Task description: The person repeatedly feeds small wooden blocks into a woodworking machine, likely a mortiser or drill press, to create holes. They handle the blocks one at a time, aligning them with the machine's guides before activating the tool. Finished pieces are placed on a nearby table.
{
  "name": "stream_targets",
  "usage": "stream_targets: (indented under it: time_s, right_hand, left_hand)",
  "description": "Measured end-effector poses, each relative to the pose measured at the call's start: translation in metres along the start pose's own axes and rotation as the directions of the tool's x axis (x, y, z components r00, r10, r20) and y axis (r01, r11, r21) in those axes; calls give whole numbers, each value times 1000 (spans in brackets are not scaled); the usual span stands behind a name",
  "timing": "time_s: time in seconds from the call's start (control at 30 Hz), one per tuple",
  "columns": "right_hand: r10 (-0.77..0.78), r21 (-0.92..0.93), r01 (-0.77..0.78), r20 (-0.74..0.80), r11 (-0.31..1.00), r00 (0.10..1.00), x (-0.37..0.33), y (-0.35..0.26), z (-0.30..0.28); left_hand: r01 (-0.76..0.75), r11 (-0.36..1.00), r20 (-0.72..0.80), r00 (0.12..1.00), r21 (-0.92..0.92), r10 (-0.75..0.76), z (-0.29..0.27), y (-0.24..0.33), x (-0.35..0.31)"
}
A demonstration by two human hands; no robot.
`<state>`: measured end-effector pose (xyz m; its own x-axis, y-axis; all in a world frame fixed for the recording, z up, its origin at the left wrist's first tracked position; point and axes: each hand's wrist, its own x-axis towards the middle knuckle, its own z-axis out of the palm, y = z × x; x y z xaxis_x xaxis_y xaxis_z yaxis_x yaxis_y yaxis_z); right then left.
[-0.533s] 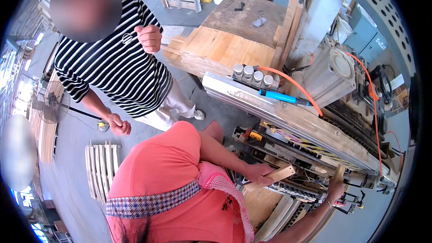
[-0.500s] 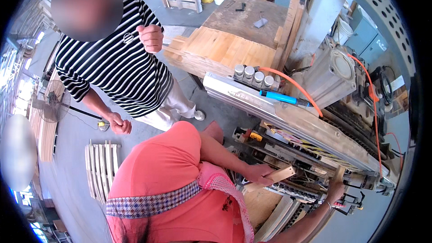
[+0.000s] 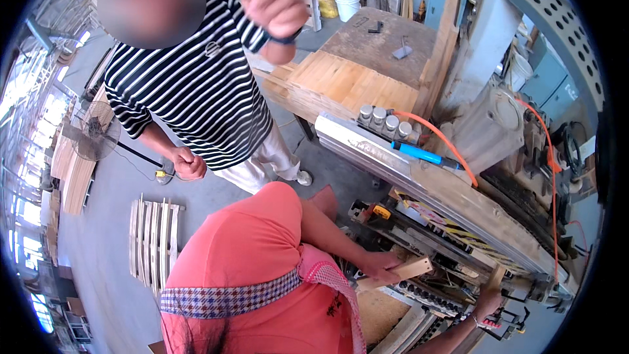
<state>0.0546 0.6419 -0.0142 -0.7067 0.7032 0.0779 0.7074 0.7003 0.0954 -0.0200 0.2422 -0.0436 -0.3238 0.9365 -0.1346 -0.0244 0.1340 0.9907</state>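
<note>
My left hand [image 3: 382, 267] is closed round a short, light wooden strip [image 3: 414, 267] with small holes near its end, held above the machine bed. Beyond it, at the machine's right end, my right hand [image 3: 488, 302] grips another small wooden piece [image 3: 497, 278] that stands upright against the metal fence. The fingers of my right hand are partly hidden. Red-handled toggle clamps [image 3: 491, 323] sit just below this hand. Between my arms lies the machine bed with a dark chain-like track [image 3: 419, 294]. My coral sleeve [image 3: 268, 223] and checked apron strap [image 3: 229, 294] fill the lower middle.
A person in a striped shirt [image 3: 196, 85] stands at the far left, one hand [image 3: 275, 3] raised. A long metal beam [image 3: 367, 151] with an orange hose [image 3: 439, 137] crosses the machine. Behind stand a table [image 3: 367, 33] with wooden boards [image 3: 354, 78], a fan [image 3: 92, 131] and a pallet [image 3: 155, 239].
The other person's raised hand has lifted and come nearer, its fingers now blurred. The whole view has shifted a little. Both my hands keep their wooden pieces in nearly the same places.
</note>
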Motion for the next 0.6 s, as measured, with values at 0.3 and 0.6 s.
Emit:
stream_targets:
  time_s: [0.3, 0.6]
  right_hand:
    - [-65, -103, 66, 8, 993, 998, 11, -2, 3]
    - [-17, -25, 16, -49, 1000, 999, 5, 3, 5]
  left_hand:
    - [-119, 991, -118, 987, -65, 111, 2, 10, 12]
    - [12, 994, -7, 1000, -105, -13, -2, 3, 3]
